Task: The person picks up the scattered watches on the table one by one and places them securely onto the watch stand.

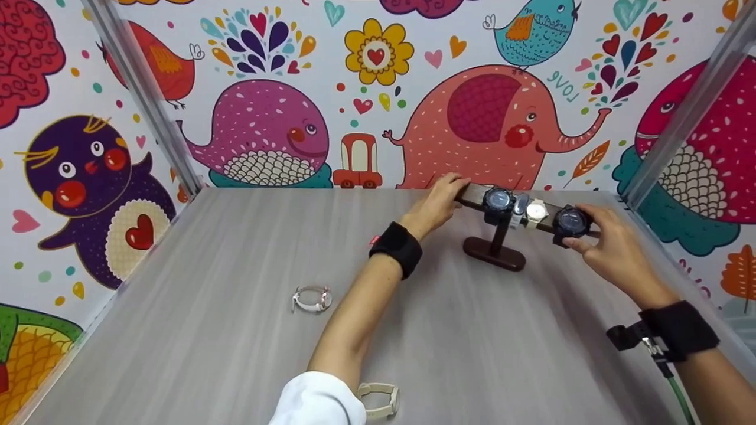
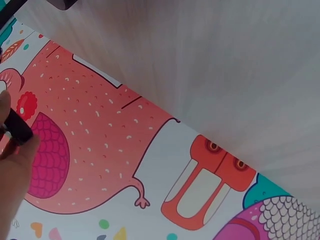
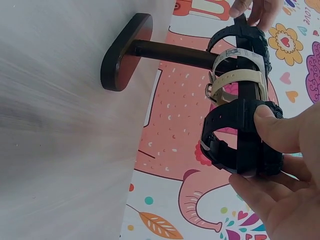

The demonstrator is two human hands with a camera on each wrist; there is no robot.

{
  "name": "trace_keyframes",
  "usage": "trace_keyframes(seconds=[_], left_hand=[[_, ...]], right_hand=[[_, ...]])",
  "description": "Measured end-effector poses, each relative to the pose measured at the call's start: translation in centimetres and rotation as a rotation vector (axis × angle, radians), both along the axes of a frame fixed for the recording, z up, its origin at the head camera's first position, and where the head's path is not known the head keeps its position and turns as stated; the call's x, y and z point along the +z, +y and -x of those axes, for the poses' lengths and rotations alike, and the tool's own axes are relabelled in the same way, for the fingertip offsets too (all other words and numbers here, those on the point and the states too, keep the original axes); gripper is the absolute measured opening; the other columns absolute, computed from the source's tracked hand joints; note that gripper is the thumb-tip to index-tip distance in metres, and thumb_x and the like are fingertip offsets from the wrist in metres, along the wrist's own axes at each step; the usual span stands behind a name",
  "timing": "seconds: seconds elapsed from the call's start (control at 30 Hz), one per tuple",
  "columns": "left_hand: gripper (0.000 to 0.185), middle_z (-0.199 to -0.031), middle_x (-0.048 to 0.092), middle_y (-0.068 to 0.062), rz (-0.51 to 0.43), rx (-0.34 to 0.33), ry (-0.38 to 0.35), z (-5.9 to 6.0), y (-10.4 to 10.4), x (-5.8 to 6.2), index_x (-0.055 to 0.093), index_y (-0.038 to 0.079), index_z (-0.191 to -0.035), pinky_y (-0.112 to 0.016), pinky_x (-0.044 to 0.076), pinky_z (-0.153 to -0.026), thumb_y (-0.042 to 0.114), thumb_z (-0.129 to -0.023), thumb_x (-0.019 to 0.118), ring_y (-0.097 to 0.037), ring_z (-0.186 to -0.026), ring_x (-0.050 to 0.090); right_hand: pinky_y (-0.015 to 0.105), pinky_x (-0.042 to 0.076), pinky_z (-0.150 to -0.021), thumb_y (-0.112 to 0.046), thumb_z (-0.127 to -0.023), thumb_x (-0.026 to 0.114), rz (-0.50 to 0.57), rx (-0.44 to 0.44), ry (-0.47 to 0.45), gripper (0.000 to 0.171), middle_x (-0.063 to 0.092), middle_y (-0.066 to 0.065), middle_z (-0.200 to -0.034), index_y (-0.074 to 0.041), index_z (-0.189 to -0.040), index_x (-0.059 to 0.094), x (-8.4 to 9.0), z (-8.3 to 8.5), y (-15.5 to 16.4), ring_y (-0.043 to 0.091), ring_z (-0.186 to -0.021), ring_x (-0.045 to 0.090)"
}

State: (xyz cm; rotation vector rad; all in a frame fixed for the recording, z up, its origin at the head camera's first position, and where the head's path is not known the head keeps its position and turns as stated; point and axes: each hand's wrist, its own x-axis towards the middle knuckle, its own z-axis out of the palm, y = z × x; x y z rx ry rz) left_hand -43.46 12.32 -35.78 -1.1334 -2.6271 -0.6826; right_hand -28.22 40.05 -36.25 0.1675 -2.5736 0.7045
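Black watch [image 1: 571,222] is pinched between right hand [image 1: 614,251] fingers on the stand bar [image 1: 472,193]; left hand [image 1: 436,205] fingers curl around the bar's other end.

The light was bright and even, seemingly from overhead, and shadows stayed faint; only a soft one lay under the watch stand [image 1: 495,252]. No glare showed on the table [image 1: 236,330]. Both wrist views smeared the tabletop into streaks, and the left hand [image 2: 12,170] sat blurred at the frame's edge.

Black watch [image 1: 572,222] strapped around right end of dark T-shaped stand [image 1: 495,251], upright on table
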Motion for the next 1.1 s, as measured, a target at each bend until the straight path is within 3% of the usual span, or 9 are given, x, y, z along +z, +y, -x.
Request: trace_keyframes(seconds=[0.1, 0.23, 0.43, 0.57, 0.93, 1.1], left_hand=[[0.050, -0.143, 0.054, -0.018, -0.006, 0.007, 0.012, -0.06, 0.13, -0.04, 0.051, 0.000, -0.144, -0.029, 0.040, -0.117, 0.001, -0.095, 0.064, -0.028, -0.136, 0.052], [0.050, -0.143, 0.055, -0.015, 0.019, 0.027, 0.006, -0.30, 0.11, 0.15, 0.052, 0.001, -0.144, -0.028, 0.041, -0.116, 0.002, -0.095, 0.064, -0.026, -0.135, 0.053], [0.046, -0.139, 0.057, -0.012, 0.061, 0.026, 0.030, -0.58, 0.19, 0.31, 0.054, 0.002, -0.141, -0.026, 0.043, -0.113, 0.003, -0.096, 0.064, -0.021, -0.130, 0.056], [0.044, -0.137, 0.060, -0.010, 0.058, 0.040, 0.049, -0.56, 0.13, 0.21, 0.056, 0.005, -0.138, -0.025, 0.044, -0.112, 0.004, -0.095, 0.065, -0.019, -0.128, 0.057], [0.046, -0.139, 0.060, -0.008, 0.052, 0.070, 0.024, -0.67, 0.00, 0.26, 0.056, 0.007, -0.140, -0.025, 0.044, -0.112, 0.004, -0.095, 0.066, -0.018, -0.130, 0.057], [0.050, -0.147, 0.054, -0.010, 0.049, 0.054, -0.002, -0.53, 0.27, 0.17, 0.052, 0.006, -0.144, -0.027, 0.039, -0.117, 0.004, -0.096, 0.064, -0.021, -0.139, 0.050]], right_hand=[[0.063, 0.044, -0.087, 0.000, -0.083, 0.077, 0.004, 0.005, 0.003, 0.063, 0.053, 0.033, -0.125, 0.007, -0.139, 0.049, -0.04, 0.04, -0.01, 0.047, -0.108, 0.051], [0.057, 0.045, -0.083, -0.002, -0.082, 0.078, -0.012, 0.000, 0.009, 0.064, 0.054, 0.033, -0.124, 0.006, -0.139, 0.050, 0.07, 0.14, -0.17, 0.046, -0.106, 0.053], [0.064, 0.041, -0.090, -0.004, -0.083, 0.079, -0.005, 0.007, 0.002, 0.066, 0.053, 0.035, -0.126, 0.008, -0.140, 0.048, 0.09, 0.30, -0.40, 0.048, -0.110, 0.050], [0.059, 0.042, -0.084, -0.006, -0.084, 0.079, -0.015, -0.005, 0.002, 0.066, 0.053, 0.034, -0.127, 0.008, -0.140, 0.048, 0.13, 0.39, -0.57, 0.046, -0.105, 0.051], [0.065, 0.041, -0.090, -0.006, -0.084, 0.079, -0.008, 0.018, 0.000, 0.067, 0.052, 0.034, -0.131, 0.008, -0.142, 0.047, 0.08, 0.58, -0.82, 0.048, -0.110, 0.050], [0.066, 0.041, -0.091, -0.007, -0.084, 0.079, -0.008, 0.015, 0.001, 0.069, 0.051, 0.035, -0.133, 0.008, -0.143, 0.046, 0.05, 0.47, -0.61, 0.049, -0.112, 0.050]])
